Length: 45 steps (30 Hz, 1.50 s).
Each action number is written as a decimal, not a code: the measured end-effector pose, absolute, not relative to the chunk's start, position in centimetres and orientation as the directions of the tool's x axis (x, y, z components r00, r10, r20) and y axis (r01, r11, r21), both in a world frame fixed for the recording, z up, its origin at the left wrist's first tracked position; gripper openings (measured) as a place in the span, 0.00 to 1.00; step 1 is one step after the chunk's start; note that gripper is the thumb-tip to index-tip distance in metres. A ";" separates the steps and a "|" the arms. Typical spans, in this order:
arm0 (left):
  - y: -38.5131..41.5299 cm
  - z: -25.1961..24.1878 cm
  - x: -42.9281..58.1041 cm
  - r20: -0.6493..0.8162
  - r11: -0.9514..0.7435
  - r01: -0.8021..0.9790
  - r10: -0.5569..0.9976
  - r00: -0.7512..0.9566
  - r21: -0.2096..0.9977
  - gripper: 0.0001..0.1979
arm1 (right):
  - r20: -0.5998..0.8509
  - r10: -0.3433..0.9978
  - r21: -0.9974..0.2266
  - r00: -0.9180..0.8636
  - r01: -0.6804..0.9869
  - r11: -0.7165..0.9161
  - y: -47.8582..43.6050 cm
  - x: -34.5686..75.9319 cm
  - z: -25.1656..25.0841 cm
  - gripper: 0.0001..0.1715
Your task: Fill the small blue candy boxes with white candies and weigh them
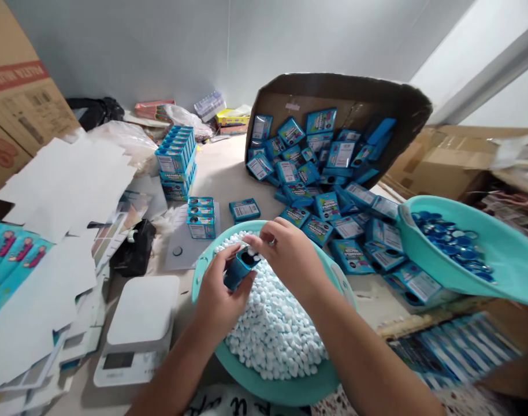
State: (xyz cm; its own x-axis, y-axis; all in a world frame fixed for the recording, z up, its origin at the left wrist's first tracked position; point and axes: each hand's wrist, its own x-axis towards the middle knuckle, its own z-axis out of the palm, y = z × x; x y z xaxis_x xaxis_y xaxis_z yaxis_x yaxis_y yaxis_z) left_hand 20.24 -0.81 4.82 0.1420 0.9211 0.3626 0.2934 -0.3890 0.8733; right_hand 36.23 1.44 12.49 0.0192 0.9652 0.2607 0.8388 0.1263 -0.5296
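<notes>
In the head view my left hand (220, 294) grips a small blue candy box (237, 274), tilted so its dark opening faces up. Over that opening, my right hand (292, 254) pinches white candies (252, 251), its fingertips close to the box's edge. Both hands are above a turquoise basin (285, 393) heaped with small, pale white candies (276, 329). How many pieces are between my right fingers cannot be made out.
A cardboard carton (333, 86) on its side spills blue boxes (327, 205) behind the basin. Left are a white scale (140, 312), stacked boxes (177, 153) and white card sheets (64, 185). At right, a turquoise bowl (510, 254) holds round blue lids (452, 242).
</notes>
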 end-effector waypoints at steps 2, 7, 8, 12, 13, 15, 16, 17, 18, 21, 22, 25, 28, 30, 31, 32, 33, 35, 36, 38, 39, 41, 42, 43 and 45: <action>-0.8 4.9 19.9 0.384 -0.406 0.301 0.914 0.134 0.863 0.20 | 0.274 0.962 -0.502 0.004 0.854 0.139 1.1 35.8 12.6 0.26; -1.2 5.1 19.4 0.445 -0.480 0.272 0.877 0.183 0.834 0.18 | 0.332 0.943 -0.467 -0.018 0.865 0.181 0.5 35.0 12.7 0.26; -1.3 5.1 19.3 0.440 -0.478 0.268 0.877 0.193 0.837 0.18 | 0.343 0.939 -0.464 -0.017 0.866 0.185 0.5 35.0 12.7 0.27; -1.5 5.2 19.0 0.414 -0.461 0.263 0.885 0.214 0.848 0.18 | 0.376 0.927 -0.490 -0.022 0.844 0.218 0.4 34.8 12.8 0.28; -1.5 5.3 19.0 0.408 -0.456 0.263 0.886 0.219 0.850 0.18 | 0.374 0.927 -0.513 -0.034 0.825 0.237 0.3 34.7 12.9 0.28; -1.6 5.4 18.9 0.395 -0.446 0.259 0.890 0.228 0.857 0.18 | 0.367 0.928 -0.567 -0.065 0.776 0.278 0.3 34.6 13.0 0.27; -1.6 5.4 18.9 0.390 -0.443 0.253 0.891 0.231 0.860 0.18 | 0.363 0.928 -0.591 -0.080 0.750 0.295 0.3 34.5 13.0 0.27; -1.6 5.4 18.9 0.388 -0.440 0.246 0.892 0.231 0.864 0.18 | 0.361 0.928 -0.612 -0.092 0.728 0.311 0.3 34.5 13.1 0.27; -1.6 5.5 18.9 0.388 -0.438 0.239 0.893 0.229 0.867 0.18 | 0.359 0.927 -0.628 -0.105 0.708 0.323 0.4 34.5 13.1 0.28; -1.6 5.5 19.0 0.353 -0.402 0.248 0.909 0.220 0.881 0.18 | 0.349 0.927 -0.685 -0.137 0.637 0.352 0.4 34.5 13.1 0.28; -1.6 5.5 19.0 0.335 -0.384 0.256 0.917 0.215 0.887 0.18 | 0.347 0.927 -0.711 -0.141 0.605 0.358 0.4 34.5 13.1 0.28; -1.6 5.6 19.0 0.299 -0.348 0.254 0.930 0.212 0.902 0.19 | 0.341 0.929 -0.796 -0.142 0.483 0.365 0.4 34.6 12.8 0.25; -1.7 5.6 19.0 0.293 -0.341 0.232 0.930 0.221 0.911 0.19 | 0.299 0.944 -0.892 -0.140 0.312 0.329 0.3 34.7 12.4 0.26; -1.7 5.5 18.9 0.295 -0.343 0.223 0.930 0.220 0.913 0.18 | 0.266 0.952 -0.935 -0.151 0.200 0.293 0.2 34.7 12.2 0.26; -1.8 5.4 18.9 0.298 -0.344 0.221 0.929 0.218 0.912 0.18 | 0.261 0.952 -0.944 -0.162 0.162 0.287 0.1 34.8 12.2 0.25; -1.8 5.4 18.8 0.300 -0.346 0.219 0.929 0.216 0.912 0.18 | 0.266 0.948 -0.946 -0.173 0.141 0.291 0.1 34.8 12.2 0.24; -1.8 5.4 18.8 0.302 -0.347 0.218 0.929 0.214 0.912 0.18 | 0.278 0.944 -0.943 -0.178 0.135 0.304 0.0 34.8 12.2 0.23; -1.8 5.3 18.8 0.299 -0.343 0.218 0.931 0.211 0.913 0.18 | 0.301 0.937 -0.931 -0.177 0.160 0.329 0.0 34.8 12.3 0.23; -1.8 5.4 18.8 0.296 -0.340 0.217 0.932 0.210 0.915 0.18 | 0.309 0.935 -0.924 -0.174 0.180 0.339 0.1 34.8 12.3 0.24; -1.7 5.4 18.9 0.292 -0.335 0.216 0.933 0.209 0.917 0.18 | 0.322 0.932 -0.912 -0.167 0.208 0.353 0.1 34.8 12.4 0.26; -1.7 5.5 18.9 0.289 -0.332 0.216 0.934 0.209 0.918 0.18 | 0.329 0.930 -0.907 -0.167 0.217 0.360 0.1 34.8 12.4 0.28; -1.8 5.5 18.9 0.281 -0.325 0.216 0.937 0.209 0.921 0.18 | 0.341 0.926 -0.895 -0.162 0.245 0.372 0.2 34.9 12.7 0.30; -1.8 5.5 18.9 0.276 -0.319 0.219 0.939 0.206 0.922 0.18 | 0.343 0.927 -0.885 -0.150 0.278 0.372 0.2 35.1 12.9 0.31; -1.8 5.5 18.9 0.271 -0.313 0.223 0.941 0.203 0.923 0.19 | 0.342 0.931 -0.870 -0.126 0.332 0.364 0.3 35.4 13.1 0.32; -1.8 5.4 18.9 0.269 -0.311 0.232 0.943 0.194 0.922 0.19 | 0.315 0.945 -0.820 -0.086 0.477 0.317 0.5 36.3 13.7 0.30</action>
State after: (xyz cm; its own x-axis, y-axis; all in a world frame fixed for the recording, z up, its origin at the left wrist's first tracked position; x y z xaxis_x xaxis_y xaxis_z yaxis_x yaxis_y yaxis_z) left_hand 18.86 -1.84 5.42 0.1943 0.9433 0.2693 0.2318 -0.3109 0.9217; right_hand 36.29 0.47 13.71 -0.0855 0.9452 0.3152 0.4768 0.3166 -0.8200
